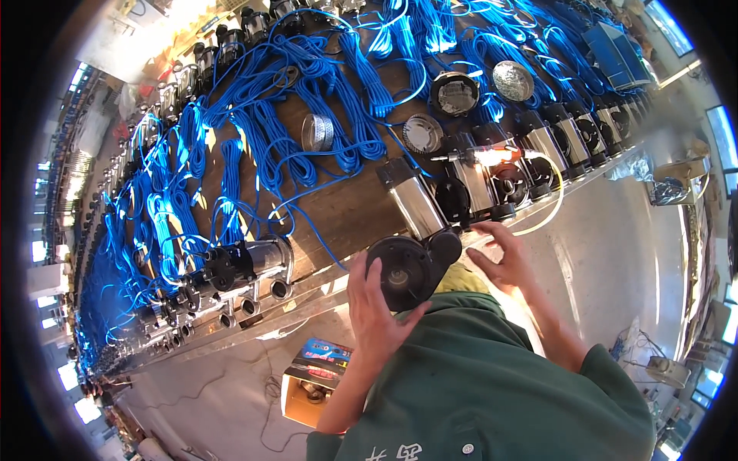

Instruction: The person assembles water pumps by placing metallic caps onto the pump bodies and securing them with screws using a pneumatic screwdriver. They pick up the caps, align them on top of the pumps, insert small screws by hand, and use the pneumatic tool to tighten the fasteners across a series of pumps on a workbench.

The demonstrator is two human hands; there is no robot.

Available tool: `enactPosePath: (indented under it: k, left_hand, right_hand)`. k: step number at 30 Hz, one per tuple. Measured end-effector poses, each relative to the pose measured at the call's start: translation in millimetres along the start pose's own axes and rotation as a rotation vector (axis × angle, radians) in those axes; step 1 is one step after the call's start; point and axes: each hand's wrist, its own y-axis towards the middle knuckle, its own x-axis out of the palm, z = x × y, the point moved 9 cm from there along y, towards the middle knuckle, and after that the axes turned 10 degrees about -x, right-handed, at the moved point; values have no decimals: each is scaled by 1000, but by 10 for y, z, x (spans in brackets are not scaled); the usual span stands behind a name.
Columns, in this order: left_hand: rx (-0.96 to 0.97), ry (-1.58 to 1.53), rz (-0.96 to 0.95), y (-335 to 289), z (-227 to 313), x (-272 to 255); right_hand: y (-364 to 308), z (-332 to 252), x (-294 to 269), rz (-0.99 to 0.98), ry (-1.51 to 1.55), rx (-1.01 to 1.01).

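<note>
A submersible pump with a shiny steel body (415,201) lies at the bench's near edge. Its round black end piece (397,270) faces me, and a black side outlet sticks out to the right. My left hand (377,307) is closed around the left and lower rim of that end piece. My right hand (506,263) is just right of the outlet, fingers apart and slightly curled; whether a fingertip touches the pump cannot be made out. Beyond the pump, a driver tool (484,157) with a pale yellow hose rests across neighbouring pumps.
Bundles of blue cable (284,146) cover much of the wooden bench (361,207). Round metal strainers (423,133) lie among them. More pumps line the edge at right and at left (250,265). An open printed carton (317,376) stands below the bench.
</note>
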Motion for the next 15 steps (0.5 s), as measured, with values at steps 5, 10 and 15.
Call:
enactPosePath:
  k: [5, 10, 15]
  left_hand:
    - [7, -82, -212, 220, 10, -21]
    - [-13, -139, -250, 238, -65, 1]
    - [-18, -155, -267, 256, -79, 34]
  right_hand:
    - [117, -208, 236, -93, 143, 59]
    - [101, -140, 380, -179, 318, 188]
    - [94, -59, 389, -192, 359, 226]
